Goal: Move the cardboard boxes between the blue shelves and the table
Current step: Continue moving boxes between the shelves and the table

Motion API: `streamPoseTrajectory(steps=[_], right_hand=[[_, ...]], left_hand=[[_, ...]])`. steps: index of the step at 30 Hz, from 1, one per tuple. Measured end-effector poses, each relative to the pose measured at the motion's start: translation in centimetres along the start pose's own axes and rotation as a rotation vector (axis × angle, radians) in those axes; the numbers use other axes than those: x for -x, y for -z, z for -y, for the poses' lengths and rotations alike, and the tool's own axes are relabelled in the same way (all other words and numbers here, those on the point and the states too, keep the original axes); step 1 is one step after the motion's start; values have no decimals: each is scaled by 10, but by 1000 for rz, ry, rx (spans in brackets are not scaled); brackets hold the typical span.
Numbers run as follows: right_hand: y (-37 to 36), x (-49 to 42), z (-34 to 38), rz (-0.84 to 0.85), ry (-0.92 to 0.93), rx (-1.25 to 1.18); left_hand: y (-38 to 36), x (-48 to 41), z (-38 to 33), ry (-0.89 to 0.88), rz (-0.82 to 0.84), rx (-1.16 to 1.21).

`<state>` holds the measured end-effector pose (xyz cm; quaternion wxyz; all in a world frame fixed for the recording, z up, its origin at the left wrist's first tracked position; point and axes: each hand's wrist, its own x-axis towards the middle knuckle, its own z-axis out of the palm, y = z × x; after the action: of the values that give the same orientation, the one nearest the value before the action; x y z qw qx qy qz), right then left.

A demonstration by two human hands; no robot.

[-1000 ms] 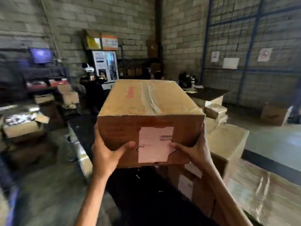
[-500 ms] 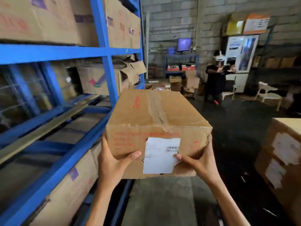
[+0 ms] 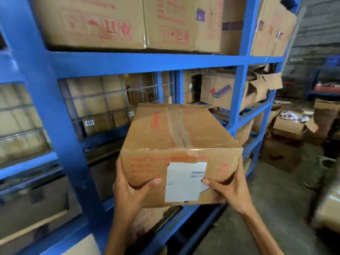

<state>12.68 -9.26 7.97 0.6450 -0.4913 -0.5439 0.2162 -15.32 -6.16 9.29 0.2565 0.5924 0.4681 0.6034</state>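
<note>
A brown cardboard box (image 3: pixel 176 137) carried red lettering, clear tape and a white label (image 3: pixel 184 181). The shelves (image 3: pixel 139 61) were bright blue. Stored boxes (image 3: pixel 92 21) bore red symbols.

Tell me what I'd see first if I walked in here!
A taped cardboard box fills the middle, held up close to the camera, with a white label on its near side. Behind it stand tall blue shelves, with more boxes packed on the top level.

Fingers of the left hand (image 3: pixel 128 190) and right hand (image 3: pixel 230 188) are hidden under the cardboard box (image 3: pixel 176 133). Its red print blurs beyond reading; top-shelf boxes (image 3: pixel 88 21) are cropped above.
</note>
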Motion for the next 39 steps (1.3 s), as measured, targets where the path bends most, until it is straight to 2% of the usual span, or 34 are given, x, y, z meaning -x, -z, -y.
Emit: streamPoseTrajectory(steps=[4,12,15,21,24,27,29,32,39], right_hand=[[-55,-43,-11,211,25,-60],[-135,-157,-51,431,55,-130],[-159,-197,-70,484,67,-134],[-232,-260,-115,654,-20,-175],[-269,-276,-95,683,-23,-183],[-308,-284,-78,798,8,-183],[-345,-297,-116,736,40,-125],[-382,-301,-133,707,58,-123],[-413,-312,-150,670,119,-115]], left_hand=[[30,-11,16,78,-168,-59],[22,-64,35,35,-468,-157],[10,-92,49,44,-514,-186],[19,-163,78,76,-554,-152],[36,-192,95,116,-572,-193],[56,-221,110,171,-609,-282],[71,-240,129,200,-590,-324],[82,-260,160,236,-593,-257],[91,-277,192,217,-599,-288]])
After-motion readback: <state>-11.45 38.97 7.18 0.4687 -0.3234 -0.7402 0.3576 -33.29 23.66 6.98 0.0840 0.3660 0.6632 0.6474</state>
